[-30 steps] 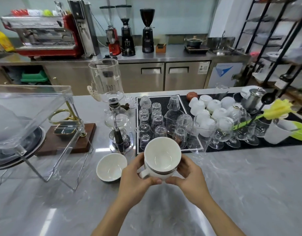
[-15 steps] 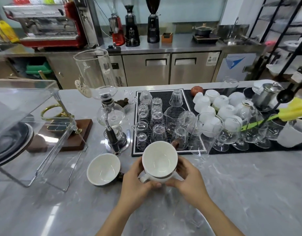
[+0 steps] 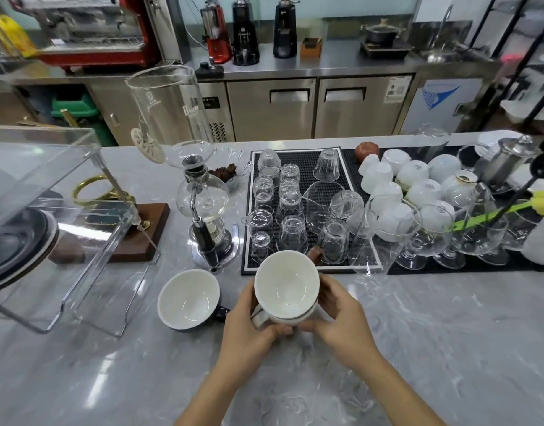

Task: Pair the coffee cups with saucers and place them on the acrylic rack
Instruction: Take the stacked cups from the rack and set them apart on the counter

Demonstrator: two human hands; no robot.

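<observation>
Both hands hold a white coffee cup [image 3: 286, 284] just above the marble counter; it sits nested in a second white cup [image 3: 264, 316] whose handle points left. My left hand [image 3: 249, 329] wraps the left side and my right hand [image 3: 341, 318] the right. A brown handle [image 3: 315, 255] sticks out at the top cup's far right. Another cup [image 3: 187, 298], white inside and dark outside, stands on the counter to the left. The clear acrylic rack [image 3: 80, 241] stands at far left with dark saucers [image 3: 15, 244] stacked on its shelf.
A glass siphon brewer [image 3: 203, 207] stands behind the dark cup. A black mat [image 3: 307, 167] with several upturned glasses lies beyond my hands. White cups [image 3: 415, 176] and stemmed glasses [image 3: 424, 235] crowd the right. A wooden stand [image 3: 135, 238] sits behind the rack.
The view has tipped downward and closer to the counter. My hands keep the nested cups in about the same spot, and the top cup's brown handle now shows.
</observation>
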